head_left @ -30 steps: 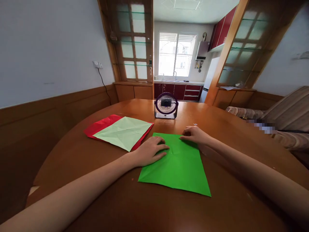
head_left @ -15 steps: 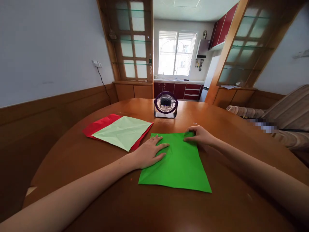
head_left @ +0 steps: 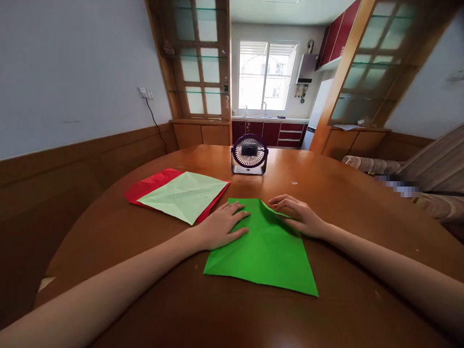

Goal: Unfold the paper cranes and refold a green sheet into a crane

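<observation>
A bright green sheet of paper lies on the table in front of me, with faint creases across it. My left hand rests flat on its left side, fingers spread. At the far right corner, my right hand has the edge of the sheet between its thumb and fingers. That edge is raised and curled toward the middle; the corner itself is partly hidden by the hand.
To the left, a pale green creased sheet lies on top of a red sheet. A small dark desk fan stands farther back on the brown wooden table. A striped seat is at the right.
My right hand has lifted the far right edge of the green paper and bent it inward. My left hand has stayed almost in place on the sheet.
</observation>
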